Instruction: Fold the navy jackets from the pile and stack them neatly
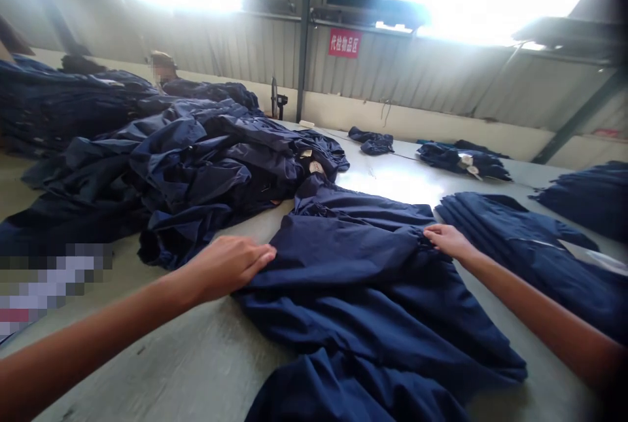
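A dark navy garment (343,265) of thin, smooth cloth is spread over the table in front of me, its lower part bunched in folds toward my body. My left hand (235,265) pinches its left edge. On the opposite side, my right hand (444,239) has its fingers closed on the garment near a gathered spot. The cloth between both hands lies fairly flat. Which kind of garment it is, I cannot tell. Its far end reaches a heap of similar navy clothes (196,147), where a pale tag (316,167) shows.
Folded navy garments (510,232) are stacked at the right, with another stack (593,196) beyond. Smaller bundles (373,140) lie farther back on the pale table (186,356). A small fan (277,100) stands by the wall under a red sign (344,42). Another person (164,69) is behind the heap.
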Motion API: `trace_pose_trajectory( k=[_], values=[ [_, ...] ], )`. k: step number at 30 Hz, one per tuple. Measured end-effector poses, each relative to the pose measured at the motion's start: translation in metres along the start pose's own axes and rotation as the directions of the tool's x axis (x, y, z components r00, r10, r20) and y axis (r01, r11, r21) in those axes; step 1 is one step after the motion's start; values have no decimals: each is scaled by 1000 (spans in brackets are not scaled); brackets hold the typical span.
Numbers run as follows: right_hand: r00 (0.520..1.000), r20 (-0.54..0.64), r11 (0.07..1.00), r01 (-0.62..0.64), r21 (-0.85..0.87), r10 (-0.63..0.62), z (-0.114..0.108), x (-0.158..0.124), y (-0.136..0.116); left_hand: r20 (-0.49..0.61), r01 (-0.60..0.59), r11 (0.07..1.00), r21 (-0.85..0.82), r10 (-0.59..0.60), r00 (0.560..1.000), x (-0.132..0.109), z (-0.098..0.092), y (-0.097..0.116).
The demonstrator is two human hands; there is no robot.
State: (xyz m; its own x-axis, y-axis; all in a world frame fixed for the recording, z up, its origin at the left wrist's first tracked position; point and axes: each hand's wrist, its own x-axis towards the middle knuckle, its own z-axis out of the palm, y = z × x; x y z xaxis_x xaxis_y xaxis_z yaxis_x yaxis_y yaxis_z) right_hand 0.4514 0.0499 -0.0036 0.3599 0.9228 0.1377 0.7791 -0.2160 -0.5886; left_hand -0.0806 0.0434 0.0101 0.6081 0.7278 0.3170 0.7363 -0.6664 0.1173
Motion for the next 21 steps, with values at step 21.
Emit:
trace_pose_trajectory(
  k=[21],
  values=[
    [835, 186, 739, 547, -394, -519, 60, -68, -147, 44, 21, 992, 122, -27, 999, 67, 89, -2]
  ],
)
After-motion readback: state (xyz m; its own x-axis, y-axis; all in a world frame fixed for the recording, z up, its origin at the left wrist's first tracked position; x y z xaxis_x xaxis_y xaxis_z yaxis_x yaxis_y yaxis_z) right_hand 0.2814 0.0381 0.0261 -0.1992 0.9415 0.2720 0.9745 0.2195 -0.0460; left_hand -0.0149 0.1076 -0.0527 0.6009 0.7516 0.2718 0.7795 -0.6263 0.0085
